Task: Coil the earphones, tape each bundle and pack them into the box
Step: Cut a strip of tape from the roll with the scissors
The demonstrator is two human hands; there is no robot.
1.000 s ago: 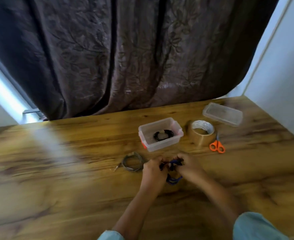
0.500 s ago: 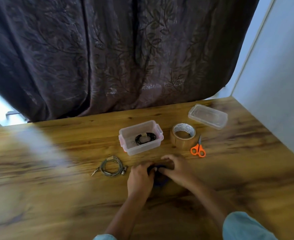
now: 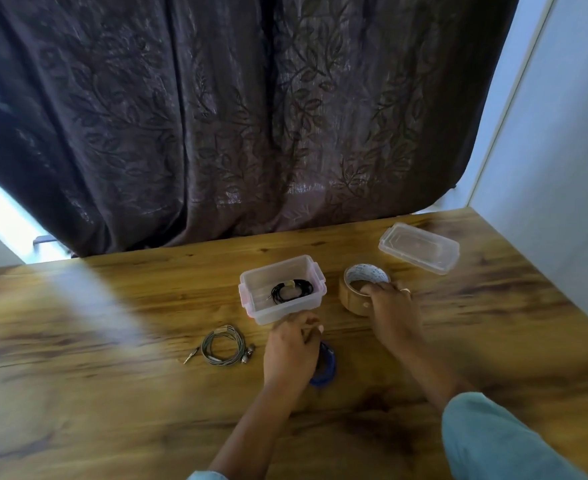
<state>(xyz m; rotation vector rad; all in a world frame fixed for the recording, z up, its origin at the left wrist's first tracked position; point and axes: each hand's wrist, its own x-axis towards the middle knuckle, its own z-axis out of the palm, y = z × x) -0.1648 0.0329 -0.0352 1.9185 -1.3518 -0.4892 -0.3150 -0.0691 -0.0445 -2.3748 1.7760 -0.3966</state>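
The left hand point(image 3: 291, 344) covers most of the blue earphones point(image 3: 325, 367), so only one blurry edge shows; the right hand point(image 3: 391, 310) hides the near side of the tape roll point(image 3: 353, 296). The writing inside the roll is too small to read; both sleeves are cut off at the bottom edge.

There are three sets of earphones: one black coil point(image 3: 292, 291) inside the box, one grey coil point(image 3: 224, 345) on the table, and one blue coil point(image 3: 324, 364) under the left hand. There is one clear plastic box point(image 3: 282, 289) and one lid point(image 3: 418, 247) lying apart from it. There is one roll of brown tape point(image 3: 355, 292). Two hands are in view, the left hand point(image 3: 291, 351) and the right hand point(image 3: 391, 308). There is one wooden table point(image 3: 112, 393) and one dark curtain point(image 3: 216, 116) behind it.
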